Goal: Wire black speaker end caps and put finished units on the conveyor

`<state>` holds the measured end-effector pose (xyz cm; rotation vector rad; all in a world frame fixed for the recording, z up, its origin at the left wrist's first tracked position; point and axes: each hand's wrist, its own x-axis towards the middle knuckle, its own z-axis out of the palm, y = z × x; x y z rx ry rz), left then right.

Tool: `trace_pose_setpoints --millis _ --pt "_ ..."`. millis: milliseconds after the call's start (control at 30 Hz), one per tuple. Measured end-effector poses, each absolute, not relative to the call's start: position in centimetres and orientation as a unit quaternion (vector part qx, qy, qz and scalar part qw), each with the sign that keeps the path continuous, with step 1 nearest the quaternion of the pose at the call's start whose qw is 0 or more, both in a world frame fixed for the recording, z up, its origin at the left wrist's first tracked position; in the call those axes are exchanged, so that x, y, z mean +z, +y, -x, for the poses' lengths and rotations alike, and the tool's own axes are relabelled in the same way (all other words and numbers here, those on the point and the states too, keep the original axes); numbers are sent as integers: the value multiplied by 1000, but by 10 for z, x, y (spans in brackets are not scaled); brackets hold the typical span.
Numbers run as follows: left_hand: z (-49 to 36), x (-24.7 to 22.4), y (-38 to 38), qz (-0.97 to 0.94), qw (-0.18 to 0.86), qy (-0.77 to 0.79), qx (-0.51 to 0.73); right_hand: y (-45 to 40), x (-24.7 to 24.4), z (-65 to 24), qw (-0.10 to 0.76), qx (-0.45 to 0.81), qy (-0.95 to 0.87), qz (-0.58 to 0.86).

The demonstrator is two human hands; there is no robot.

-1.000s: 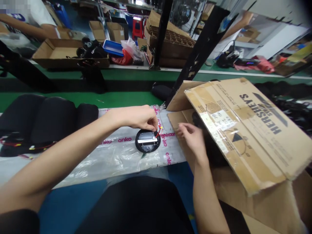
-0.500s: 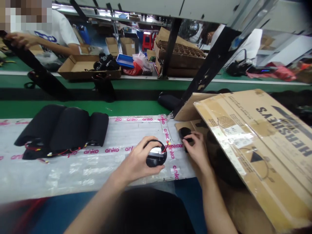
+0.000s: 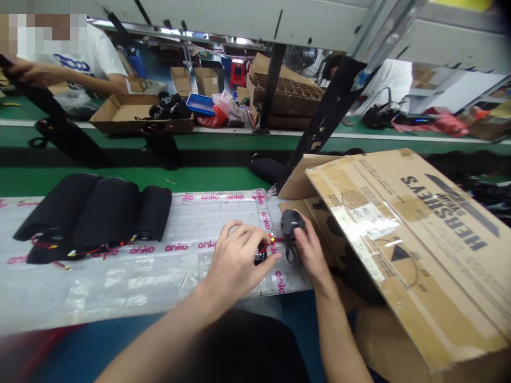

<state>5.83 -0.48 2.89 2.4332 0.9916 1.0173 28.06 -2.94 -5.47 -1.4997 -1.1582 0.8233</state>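
My left hand (image 3: 239, 255) is curled over a black round part (image 3: 261, 255), mostly hidden under the fingers, with red wires and a small connector sticking out on its right. Beside the carton, my right hand (image 3: 311, 247) holds a dark round piece (image 3: 292, 223) with a small black strap loop hanging below. Both hands are above the wrapped white surface (image 3: 159, 276) printed with pink letters. To the left lie black padded rolls (image 3: 106, 210) with red wires and connectors along their near edge.
A large open cardboard carton (image 3: 415, 239) stands at the right, dark items inside. Behind, a green bench (image 3: 207, 178) carries a shallow box (image 3: 128, 109) and a blue tray (image 3: 200, 104). A black slanted post (image 3: 319, 122) rises mid-right. Across the bench is a person (image 3: 99, 58).
My right hand has lifted the dark round piece from beside the carton, and its strap now shows. My left hand has turned over its part, covering more of it. The view has shifted slightly.
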Motion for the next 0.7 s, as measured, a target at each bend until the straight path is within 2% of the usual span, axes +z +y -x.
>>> trace_pose_setpoints --millis 67,167,400,700 --pt "-60 30 -5 -848 157 350 365 -36 -43 -272 560 442 -415 565" --pt "-58 30 -5 -834 166 341 400 -45 -30 -260 565 497 -396 527" --pt "-48 30 -2 -823 248 299 414 -49 -12 -258 600 549 -382 439" --pt "-56 26 -4 -806 196 300 472 -64 -16 -258 629 515 -422 401"
